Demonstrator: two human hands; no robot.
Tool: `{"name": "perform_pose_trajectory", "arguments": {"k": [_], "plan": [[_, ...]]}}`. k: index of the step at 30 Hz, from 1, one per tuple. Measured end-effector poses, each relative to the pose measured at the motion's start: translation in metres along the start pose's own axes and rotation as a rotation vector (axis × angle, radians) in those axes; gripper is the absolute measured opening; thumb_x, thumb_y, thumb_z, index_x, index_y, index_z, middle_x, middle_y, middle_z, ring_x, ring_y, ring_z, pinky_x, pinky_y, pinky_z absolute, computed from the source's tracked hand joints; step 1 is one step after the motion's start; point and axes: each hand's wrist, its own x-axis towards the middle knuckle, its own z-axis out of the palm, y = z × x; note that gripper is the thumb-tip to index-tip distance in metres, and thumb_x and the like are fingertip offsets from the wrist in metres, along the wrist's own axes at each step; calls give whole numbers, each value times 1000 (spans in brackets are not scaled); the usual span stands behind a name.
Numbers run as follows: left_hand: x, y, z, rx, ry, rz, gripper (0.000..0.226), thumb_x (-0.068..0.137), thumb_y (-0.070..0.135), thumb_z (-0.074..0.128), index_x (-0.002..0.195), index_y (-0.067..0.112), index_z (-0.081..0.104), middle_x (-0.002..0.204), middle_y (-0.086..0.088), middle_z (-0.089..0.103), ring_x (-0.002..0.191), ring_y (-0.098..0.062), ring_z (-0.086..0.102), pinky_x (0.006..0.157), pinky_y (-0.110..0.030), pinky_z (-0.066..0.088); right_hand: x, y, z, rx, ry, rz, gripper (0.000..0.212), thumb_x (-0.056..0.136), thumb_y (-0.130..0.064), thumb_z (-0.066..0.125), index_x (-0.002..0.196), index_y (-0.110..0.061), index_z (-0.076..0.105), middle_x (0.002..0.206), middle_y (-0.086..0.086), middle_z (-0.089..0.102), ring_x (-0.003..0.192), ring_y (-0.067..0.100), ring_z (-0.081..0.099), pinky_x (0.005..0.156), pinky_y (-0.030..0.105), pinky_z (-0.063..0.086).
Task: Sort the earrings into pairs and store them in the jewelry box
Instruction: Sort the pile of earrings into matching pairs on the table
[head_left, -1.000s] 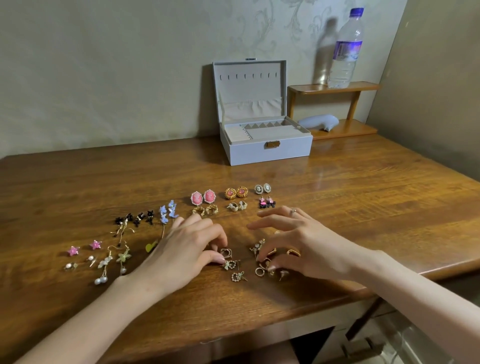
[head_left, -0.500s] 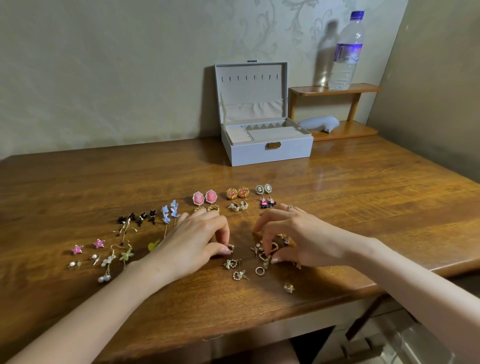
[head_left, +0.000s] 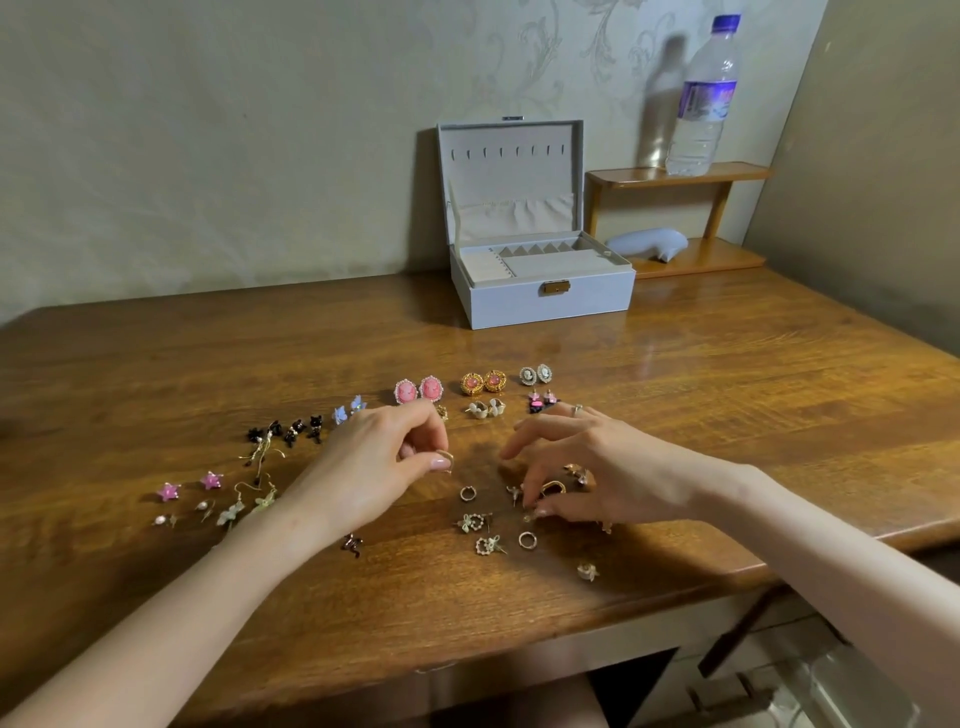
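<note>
Gold shows between the thumb and forefinger of the left hand (head_left: 379, 467): a small hoop (head_left: 445, 458) is pinched there, just clear of the bench (head_left: 675, 415), with the other fingers curled loosely behind it. A second ago that hand lay lower, fingertips down among the loose heap (head_left: 472, 522). It has since picked one piece out and drawn it up toward the rows of pairs (head_left: 483, 383) laid out nearer the box. Its move has also bared a small dark earring (head_left: 352, 544) by the wrist (it was hidden under the hand before).

The right hand (head_left: 597, 467) has stayed over the right side of the heap, fingers arched and spread, tips down among the pieces. A second gold hoop (head_left: 551, 487) lies right under them, but I cannot tell whether it is gripped or only touched. If it is the match, one more pair looks about to join the rows.

The jewelry box (head_left: 540, 291) stands open at the back of the bench, well apart from both hands. No earring shows inside it, so storing seems not yet begun, and several loose pieces are left to sort.
</note>
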Motion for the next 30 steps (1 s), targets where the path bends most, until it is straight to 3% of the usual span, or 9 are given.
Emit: {"name": "perform_pose_trajectory", "arguments": {"k": [3, 8, 11, 14, 20, 23, 30], "plan": [[3, -6, 1, 49, -4, -21, 10, 81, 28, 68, 76, 28, 60, 78, 9, 62, 74, -6, 56, 70, -27, 47, 0, 1, 1, 42, 52, -3, 7, 83, -32, 69, 88, -28, 72, 124, -14, 54, 105, -8, 41, 93, 26, 33], [5, -14, 6, 153, 11, -28, 15, 81, 34, 67, 72, 30, 56, 75, 12, 61, 73, -1, 50, 71, -25, 39, 1, -2, 0, 97, 150, -5, 7, 82, -32, 70, 85, -27, 73, 118, -12, 59, 107, 10, 53, 96, 39, 41], [4, -15, 8, 236, 55, 2, 15, 82, 38, 65, 75, 30, 54, 79, 14, 57, 77, -6, 48, 84, -25, 36, 7, -4, -6, 134, 234, 42, 12, 81, -35, 69, 84, -25, 74, 116, -10, 61, 106, 8, 51, 90, 31, 43], [3, -20, 2, 284, 96, 61, 7, 83, 33, 65, 85, 30, 59, 85, 17, 54, 82, -7, 43, 85, -27, 35, 20, -6, -5, 79, 297, 91, 18, 80, -37, 68, 84, -21, 74, 112, -8, 63, 101, 8, 48, 83, 26, 39], [0, -32, -8, 328, -93, 198, 18, 83, 29, 65, 101, 31, 64, 99, 17, 52, 95, -4, 39, 91, -28, 31, 55, -17, 10, 37, 233, 189, 20, 83, -35, 68, 88, -17, 74, 94, -7, 57, 90, 10, 43, 77, 26, 35], [1, -33, -1, 349, -46, 205, 21, 82, 33, 66, 102, 26, 64, 100, 13, 54, 95, -7, 40, 91, -29, 32, 66, -23, 13, -2, 200, 221, 19, 83, -32, 68, 91, -17, 74, 90, -6, 56, 86, 7, 42, 71, 23, 31], [3, -35, 7, 381, 76, 227, 18, 76, 37, 71, 84, 23, 64, 91, 10, 53, 91, -13, 46, 83, -33, 37, 62, -15, 12, -9, 257, 266, 13, 82, -32, 70, 95, -30, 70, 93, -8, 58, 85, 9, 52, 71, 24, 43]]}}
